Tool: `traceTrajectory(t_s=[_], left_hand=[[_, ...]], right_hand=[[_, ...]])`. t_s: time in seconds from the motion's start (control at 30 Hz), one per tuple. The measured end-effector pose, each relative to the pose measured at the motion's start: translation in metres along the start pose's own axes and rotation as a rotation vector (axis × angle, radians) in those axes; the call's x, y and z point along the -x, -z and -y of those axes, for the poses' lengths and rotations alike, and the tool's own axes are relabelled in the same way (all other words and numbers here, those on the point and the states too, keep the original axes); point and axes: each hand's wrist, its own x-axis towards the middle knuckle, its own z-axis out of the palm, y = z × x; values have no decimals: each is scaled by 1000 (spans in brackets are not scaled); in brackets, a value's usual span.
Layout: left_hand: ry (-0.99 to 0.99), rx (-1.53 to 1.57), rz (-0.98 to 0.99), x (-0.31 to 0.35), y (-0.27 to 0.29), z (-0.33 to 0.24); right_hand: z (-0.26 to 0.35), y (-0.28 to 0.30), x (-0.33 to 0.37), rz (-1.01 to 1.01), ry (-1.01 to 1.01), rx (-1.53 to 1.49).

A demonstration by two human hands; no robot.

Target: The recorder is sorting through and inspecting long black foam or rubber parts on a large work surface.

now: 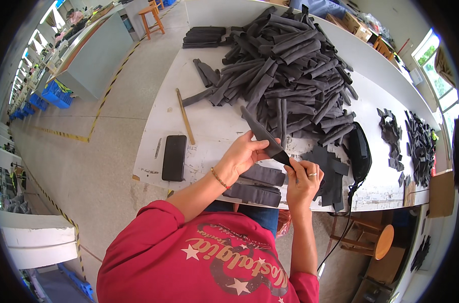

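Between my two hands a dark grey fabric strip (260, 132) is held up over the near part of the white table. My left hand (243, 154) pinches it along its middle, thumb on top. At its lower right end, my right hand (304, 178), with a ring on it, grips a darker black tip. Under my hands lie flat stacks of folded dark strips (252, 194). To the right of my right hand is a loose pile of flat black pieces (332, 177). A large heap of grey fabric tubes (290, 70) rises beyond my hands.
A black phone (174, 157) and a wooden stick (185, 116) lie at the left. Neatly stacked strips (204, 37) sit at the far left. A black corded object (359, 154) stands right of the heap. A wooden stool (382, 241) is below the table's right side.
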Motion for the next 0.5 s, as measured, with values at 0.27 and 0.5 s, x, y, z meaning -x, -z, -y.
traceTrajectory(t_s=[0.27,0.5], left_hand=[[-248,-85,-58,24,-32,18],[-227,38,106,16,-24,16]], right_hand=[[20,-13,3,-8,-11,87],[32,-25,24,137,-60,-147]])
